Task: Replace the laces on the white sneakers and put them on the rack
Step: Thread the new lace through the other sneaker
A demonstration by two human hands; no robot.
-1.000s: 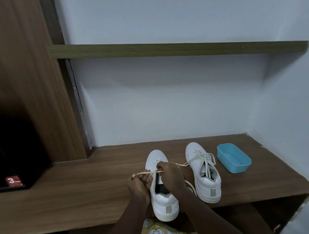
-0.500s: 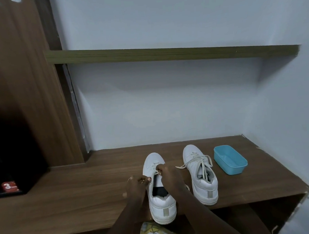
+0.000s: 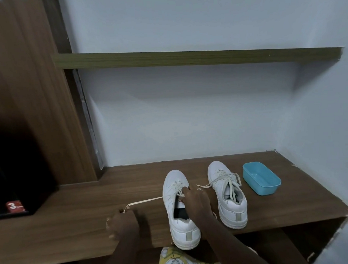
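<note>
Two white sneakers stand side by side on the wooden shelf, toes toward the wall. The left sneaker has its heel over the front edge and is only partly laced. A cream lace runs taut from its eyelets out to the left. My left hand pinches the lace's free end, well left of the shoe. My right hand rests on the tongue, fingers on the eyelets. The right sneaker is laced, with loose ends lying beside it.
A blue plastic tub sits right of the sneakers near the wall corner. A narrow upper shelf spans the white wall. A tall wooden panel and a dark compartment with a red "3" label stand at the left.
My left hand has moved away from the shoe to the left, drawing the lace out through the eyelets. My right hand stays on the sneaker's tongue.
</note>
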